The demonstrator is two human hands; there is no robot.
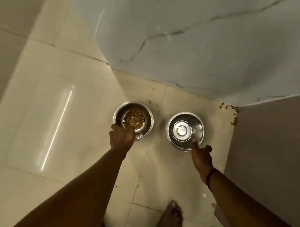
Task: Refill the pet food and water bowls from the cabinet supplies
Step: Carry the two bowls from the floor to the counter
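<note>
Your left hand [122, 138] grips the food bowl [147, 123] at its near rim and your right hand [201, 157] pinches the water bowl [199, 126] likewise, so neither tips.

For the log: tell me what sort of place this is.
Likely a home's pet-feeding corner: a steel food bowl with kibble, a second steel bowl, spilled kibble on the tiled floor.

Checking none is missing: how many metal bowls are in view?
2. The kibble bowl is on the left, its near rim gripped by the left hand. The second bowl is to its right, the right hand pinching its near rim. None seems hidden.
</note>
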